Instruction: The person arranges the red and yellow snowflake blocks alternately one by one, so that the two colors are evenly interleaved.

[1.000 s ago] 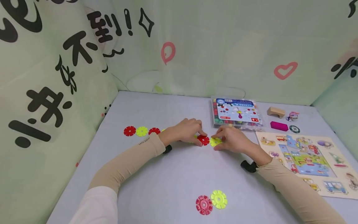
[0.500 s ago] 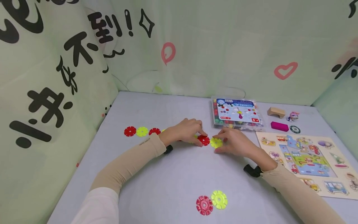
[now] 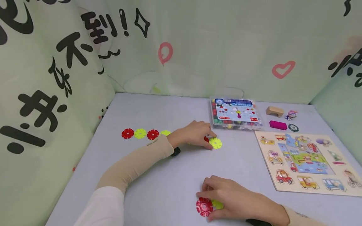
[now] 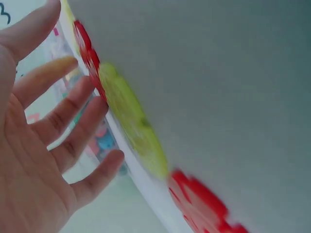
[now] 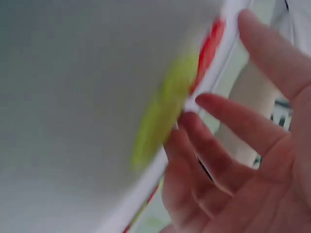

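In the head view, several flat notched discs lie in a row: a red disc (image 3: 128, 133) at the left end, a yellow disc (image 3: 139, 133), another red disc (image 3: 153, 134), and a yellow disc (image 3: 216, 143) at the right end. My left hand (image 3: 195, 133) rests at that end, thumb and forefinger spread about a partly hidden red disc (image 3: 206, 138). Nearer me, my right hand (image 3: 230, 196) reaches over a loose yellow disc (image 3: 217, 204), its thumb and forefinger either side of a red disc (image 3: 204, 207). The left wrist view shows relaxed fingers (image 4: 90, 126); the right wrist view is blurred.
A clear plastic box (image 3: 237, 113) of colourful parts stands behind the row. A wooden picture puzzle board (image 3: 268, 163) lies at right. Beyond it sit an arch block (image 3: 274, 111), a magenta block (image 3: 278, 125), a small figurine (image 3: 291, 115) and a round chip (image 3: 293, 127).
My right hand has let go of the yellow disc at the row's right end and moved toward me to the loose pair. My left hand has shifted slightly right.
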The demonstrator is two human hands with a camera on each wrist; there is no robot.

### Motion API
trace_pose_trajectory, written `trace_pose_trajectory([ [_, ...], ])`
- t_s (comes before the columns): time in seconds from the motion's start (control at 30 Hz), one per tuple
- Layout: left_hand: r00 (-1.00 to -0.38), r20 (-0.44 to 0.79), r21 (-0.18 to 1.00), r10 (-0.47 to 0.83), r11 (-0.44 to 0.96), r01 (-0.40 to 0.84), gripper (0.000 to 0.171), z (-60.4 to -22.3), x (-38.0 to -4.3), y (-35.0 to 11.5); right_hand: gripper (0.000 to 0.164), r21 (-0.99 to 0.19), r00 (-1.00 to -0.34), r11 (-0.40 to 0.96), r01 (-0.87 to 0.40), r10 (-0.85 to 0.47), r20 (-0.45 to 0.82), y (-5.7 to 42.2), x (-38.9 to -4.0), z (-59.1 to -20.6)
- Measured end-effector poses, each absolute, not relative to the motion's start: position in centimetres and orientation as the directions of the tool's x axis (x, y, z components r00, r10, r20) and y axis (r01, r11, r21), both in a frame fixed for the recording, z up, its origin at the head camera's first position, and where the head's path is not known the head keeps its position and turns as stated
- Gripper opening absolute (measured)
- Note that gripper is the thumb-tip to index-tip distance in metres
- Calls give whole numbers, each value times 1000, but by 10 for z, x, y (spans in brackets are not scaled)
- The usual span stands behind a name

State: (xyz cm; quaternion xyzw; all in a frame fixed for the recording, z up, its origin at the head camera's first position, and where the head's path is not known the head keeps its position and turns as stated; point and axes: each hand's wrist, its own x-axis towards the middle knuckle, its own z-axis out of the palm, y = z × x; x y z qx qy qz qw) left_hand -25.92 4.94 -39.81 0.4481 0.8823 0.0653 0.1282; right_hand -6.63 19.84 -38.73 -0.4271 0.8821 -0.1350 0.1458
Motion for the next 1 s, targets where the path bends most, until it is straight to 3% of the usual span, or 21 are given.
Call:
trace_pose_trajectory([
  [0.1,-574,-182,201,798,602,773,57,-397,-258,55,49,-335,-557,562,-756,-821,-121,191,-61,-390],
  [0.37,-596,-217,123,773,627,769,53,-396,-255,61,42,-397,-563,579,-712,-809,-170,185,-63,-388],
  [0.67,-594,-218,133,775,626,768,53,-396,-255,61,34,-470,-456,443,-764,-885,-92,183,-60,-389],
  [1.0,-602,-211,148,771,633,759,52,-398,-255,62,31,-525,-450,433,-733,-887,-104,185,-63,-390],
])
